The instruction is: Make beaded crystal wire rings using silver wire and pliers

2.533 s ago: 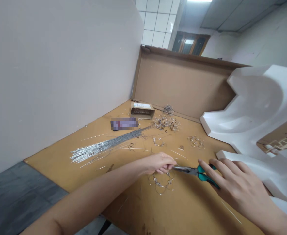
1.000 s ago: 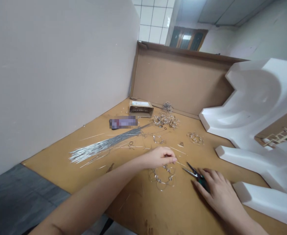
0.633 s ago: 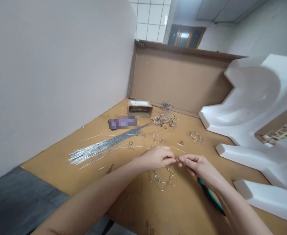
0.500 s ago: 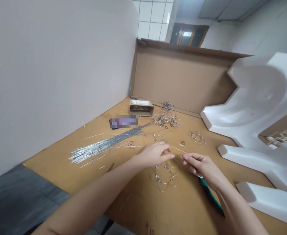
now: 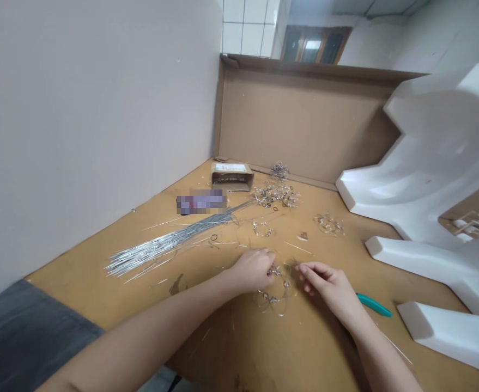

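- The tan surface (image 5: 313,348) is carrying everything, and the looped-wire cluster (image 5: 274,296) is lying near its front edge, serving as the landmark here.
- White moulded foam packing (image 5: 439,163) is standing to the cluster's right.
- A bundle of straight silver wires (image 5: 161,250) is lying to the cluster's left.
- The left hand (image 5: 252,270) is pressing its grip together on the cluster's top.
- The right hand (image 5: 325,283) is hovering just right of the cluster, its grip pinched together; whether it is holding a fine wire is too small to tell.
- Teal-handled pliers (image 5: 373,305) are lying to the cluster's right, untouched.
- The cluster is looking light, springy and prone to snagging, so a single loop seems the safest hold.
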Demonstrator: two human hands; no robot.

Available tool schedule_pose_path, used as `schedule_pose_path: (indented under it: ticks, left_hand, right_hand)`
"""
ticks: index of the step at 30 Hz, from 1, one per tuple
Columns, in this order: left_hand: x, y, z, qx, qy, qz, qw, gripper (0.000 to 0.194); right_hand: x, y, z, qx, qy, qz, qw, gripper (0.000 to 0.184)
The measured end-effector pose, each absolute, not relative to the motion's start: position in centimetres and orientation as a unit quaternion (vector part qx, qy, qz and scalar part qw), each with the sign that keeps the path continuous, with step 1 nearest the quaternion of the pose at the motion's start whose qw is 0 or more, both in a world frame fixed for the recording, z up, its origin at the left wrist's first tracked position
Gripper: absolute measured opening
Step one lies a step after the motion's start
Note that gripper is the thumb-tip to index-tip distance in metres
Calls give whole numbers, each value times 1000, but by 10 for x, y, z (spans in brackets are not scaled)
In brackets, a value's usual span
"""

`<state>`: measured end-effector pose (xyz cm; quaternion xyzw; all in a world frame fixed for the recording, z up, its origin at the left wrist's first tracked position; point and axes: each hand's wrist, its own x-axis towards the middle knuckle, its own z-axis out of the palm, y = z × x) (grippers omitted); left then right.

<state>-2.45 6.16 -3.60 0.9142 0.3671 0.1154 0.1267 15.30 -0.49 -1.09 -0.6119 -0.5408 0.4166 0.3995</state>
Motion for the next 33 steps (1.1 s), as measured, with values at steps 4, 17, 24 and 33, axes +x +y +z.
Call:
schedule_pose_path:
  ticks: [4, 17, 24, 33]
  left_hand:
    - [-21, 63, -38, 908, 329, 187, 182, 26]
    - [-12, 52, -36, 899, 275, 247, 234, 40]
    - [-11, 47, -32, 900, 278, 242, 231, 42]
    - [-11, 45, -29, 908, 264, 241, 218, 41]
  right_hand:
    - [153, -8, -5, -578, -562, 432, 404, 28]
    - [151, -18, 3, -572, -714, 290, 281, 24]
    - [143, -23, 7, -570, -791, 124, 184, 24]
    - [137, -23, 0, -596, -793, 42, 121, 25]
